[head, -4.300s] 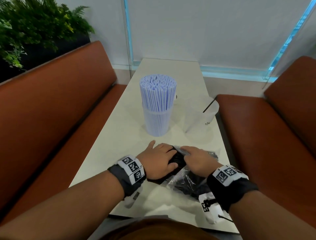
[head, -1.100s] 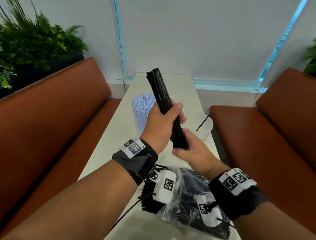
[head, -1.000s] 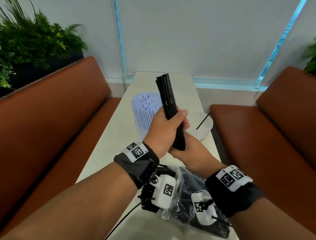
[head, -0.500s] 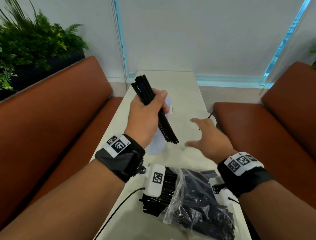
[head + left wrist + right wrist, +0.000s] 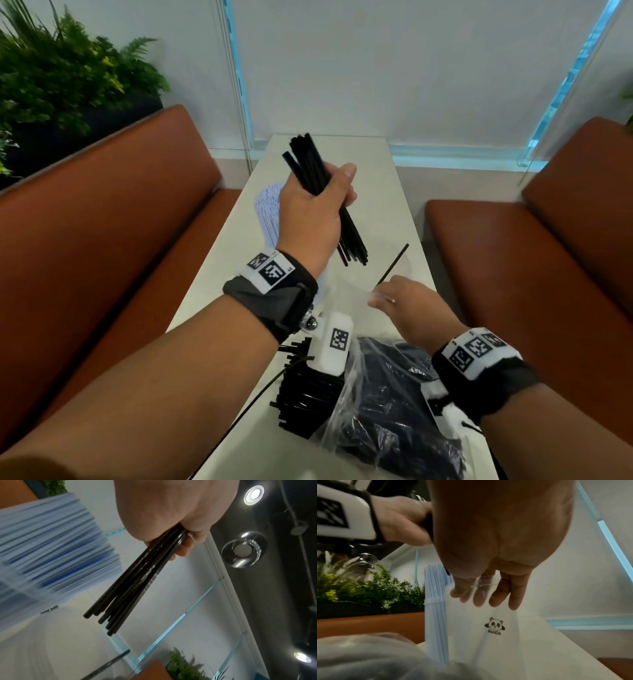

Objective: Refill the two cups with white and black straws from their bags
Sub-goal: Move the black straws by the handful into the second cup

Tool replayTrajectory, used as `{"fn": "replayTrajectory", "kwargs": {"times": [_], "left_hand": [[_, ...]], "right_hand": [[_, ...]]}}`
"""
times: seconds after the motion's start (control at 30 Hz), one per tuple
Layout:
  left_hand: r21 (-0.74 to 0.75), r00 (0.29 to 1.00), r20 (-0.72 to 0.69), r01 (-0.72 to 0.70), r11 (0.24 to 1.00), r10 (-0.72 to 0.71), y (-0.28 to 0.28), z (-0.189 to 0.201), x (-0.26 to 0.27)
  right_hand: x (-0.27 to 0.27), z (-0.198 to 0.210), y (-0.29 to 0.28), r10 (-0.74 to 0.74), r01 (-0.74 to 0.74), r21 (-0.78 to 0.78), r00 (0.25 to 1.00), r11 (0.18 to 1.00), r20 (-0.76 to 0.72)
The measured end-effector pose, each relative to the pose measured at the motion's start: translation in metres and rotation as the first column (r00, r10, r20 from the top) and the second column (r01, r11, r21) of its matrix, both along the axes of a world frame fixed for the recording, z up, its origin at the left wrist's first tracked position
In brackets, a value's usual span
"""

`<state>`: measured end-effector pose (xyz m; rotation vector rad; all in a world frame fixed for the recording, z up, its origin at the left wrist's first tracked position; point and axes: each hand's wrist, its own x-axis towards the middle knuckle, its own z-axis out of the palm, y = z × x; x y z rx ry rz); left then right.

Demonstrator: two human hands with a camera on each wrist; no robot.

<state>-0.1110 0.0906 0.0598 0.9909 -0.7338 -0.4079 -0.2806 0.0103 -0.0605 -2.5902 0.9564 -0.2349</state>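
Gripping a bundle of black straws [image 5: 323, 192] in a closed fist, the left hand [image 5: 310, 219] holds them tilted above the table [image 5: 394, 192], over the cup of white straws [image 5: 269, 214] at 11 o'clock. The right hand [image 5: 407, 308], fingers [image 5: 516, 595] nearly straight, touches the rim of the clear cup [image 5: 494, 635], one black straw [image 5: 394, 263] inside. The bag of black straws [image 5: 383, 404] lies at 6 o'clock.

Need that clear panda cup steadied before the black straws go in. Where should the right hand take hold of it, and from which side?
Hold the clear cup at its upper wall just under the rim, coming from the near right side. The right hand is already there, and the cup of white straws crowds its left. A lone black straw leans inside, so stay outside the rim.
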Motion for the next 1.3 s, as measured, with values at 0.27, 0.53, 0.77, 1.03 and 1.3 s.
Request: {"fn": "replayTrajectory", "kwargs": {"times": [0.27, 0.53, 0.77, 1.03, 1.3], "left_hand": [[0.450, 0.977, 0.207, -0.041, 0.892, -0.059, -0.018, -0.072, -0.008], [0.820, 0.748, 0.470, -0.173, 0.546, -0.468, -0.021, -0.070, 0.004], [0.577, 0.780, 0.583, -0.198, 0.793, -0.229, 0.031, -0.068, 0.011], [0.762, 0.311, 0.648, -0.244, 0.600, -0.695, 0.103, -0.103, 0.015], [0.827, 0.083, 0.535, -0.256, 0.501, -0.841, 0.109, -0.133, -0.013]], "right_hand": [[0.005, -0.002, 0.017, 0.120, -0.120, -0.002, 0.991, 0.993, 0.055], [0.010, 0.001, 0.020, 0.122, -0.122, 0.005, 0.992, 0.992, 0.001], [0.009, 0.006, 0.021, 0.120, -0.120, 0.010, 0.992, 0.993, -0.038], [0.011, 0.018, 0.080, -0.196, 0.202, -0.082, 0.978, 0.976, 0.073], [0.015, -0.013, 0.090, -0.185, 0.214, 0.049, 0.922, 0.976, -0.339]]}}
